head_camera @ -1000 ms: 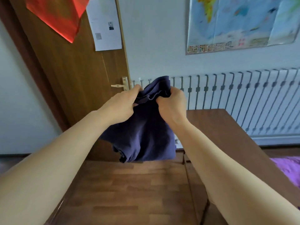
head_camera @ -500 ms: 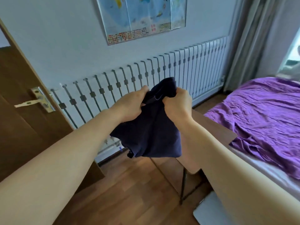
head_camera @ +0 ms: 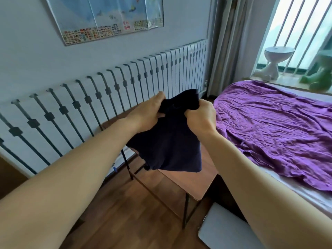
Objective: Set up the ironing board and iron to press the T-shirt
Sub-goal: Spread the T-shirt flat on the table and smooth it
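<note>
Above the small brown wooden table point(head_camera: 188, 178), the bunched dark navy cotton T-shirt point(head_camera: 168, 148) hangs, its top edge pinched in the closed fingers of left hand point(head_camera: 149, 114) and right hand point(head_camera: 201, 117).

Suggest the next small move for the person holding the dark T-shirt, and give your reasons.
Probably lay the T-shirt down on the purple bed cover. Both the left hand and the right hand are closed on it, bunched in mid-air, and no ironing board or iron is in view, so the hands need freeing first.

Matt navy cloth T-shirt point(head_camera: 168, 148); smooth wood table point(head_camera: 194, 182); wrinkled purple bedspread point(head_camera: 269, 126).
</note>
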Motion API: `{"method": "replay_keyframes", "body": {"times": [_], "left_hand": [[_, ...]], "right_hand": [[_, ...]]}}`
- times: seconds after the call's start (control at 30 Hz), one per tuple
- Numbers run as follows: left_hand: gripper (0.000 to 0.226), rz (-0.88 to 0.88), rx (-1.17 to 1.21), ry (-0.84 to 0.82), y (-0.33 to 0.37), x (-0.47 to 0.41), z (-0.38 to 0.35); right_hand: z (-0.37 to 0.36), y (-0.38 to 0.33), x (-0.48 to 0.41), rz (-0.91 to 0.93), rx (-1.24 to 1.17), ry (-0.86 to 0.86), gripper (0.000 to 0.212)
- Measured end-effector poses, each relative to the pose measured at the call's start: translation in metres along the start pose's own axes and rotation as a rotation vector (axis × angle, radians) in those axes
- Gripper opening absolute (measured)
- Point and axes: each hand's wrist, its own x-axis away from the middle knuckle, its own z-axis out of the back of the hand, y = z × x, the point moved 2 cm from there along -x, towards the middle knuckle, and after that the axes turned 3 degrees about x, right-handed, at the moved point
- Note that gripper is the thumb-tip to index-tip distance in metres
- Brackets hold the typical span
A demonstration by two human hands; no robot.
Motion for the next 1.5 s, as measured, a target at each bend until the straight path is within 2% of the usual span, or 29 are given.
{"method": "replay_keyframes", "body": {"times": [0.23,0.47,0.53,0.7,0.77,0.87,1.0,1.1,1.17,1.23,1.27,1.3,1.37,1.5], "left_hand": [[0.035,-0.119,0.07,-0.012,-0.05,-0.041,-0.013],[0.018,-0.402,0.09,-0.115,-0.107,-0.064,0.002],[0.019,-0.408,0.11,-0.101,-0.106,-0.066,-0.002],[0.02,-0.434,0.156,-0.226,-0.124,-0.085,-0.019],[0.021,-0.458,0.138,-0.218,-0.125,-0.094,-0.025],[0.026,-0.478,0.141,-0.201,-0.126,-0.107,-0.033],[0.05,-0.4,0.154,-0.311,-0.125,-0.118,-0.043],[0.044,-0.4,0.116,-0.349,-0.127,-0.123,-0.047],[0.04,-0.41,0.1,-0.389,-0.129,-0.129,-0.049],[0.04,-0.433,0.072,-0.415,-0.13,-0.135,-0.05],[0.038,-0.452,0.061,-0.419,-0.131,-0.139,-0.05],[0.036,-0.472,0.052,-0.42,-0.13,-0.142,-0.049],[0.03,-0.52,0.031,-0.414,-0.129,-0.148,-0.044],[0.019,-0.611,0.011,-0.389,-0.131,-0.159,-0.025]], "right_hand": [[-0.035,0.002,-0.022,-0.082,0.096,0.156,0.016],[-0.093,-0.011,-0.025,-0.236,0.09,0.357,0.01],[-0.092,-0.008,-0.022,-0.262,0.096,0.366,0.013],[-0.109,0.001,-0.025,-0.355,0.125,0.418,0.013],[-0.109,0.008,-0.033,-0.384,0.137,0.431,0.015],[-0.112,0.019,-0.046,-0.405,0.184,0.43,0.018],[-0.117,0.037,-0.06,-0.435,0.239,0.431,0.011],[-0.119,0.049,-0.068,-0.482,0.304,0.422,0.013],[-0.118,0.055,-0.072,-0.507,0.367,0.421,0.037],[-0.119,0.059,-0.073,-0.504,0.391,0.339,0.068],[-0.121,0.06,-0.074,-0.51,0.415,0.274,0.076],[-0.124,0.061,-0.075,-0.516,0.464,0.212,0.076],[-0.129,0.064,-0.078,-0.563,0.611,0.131,0.062],[-0.134,0.063,-0.077,-0.625,0.803,0.089,0.034]]}}
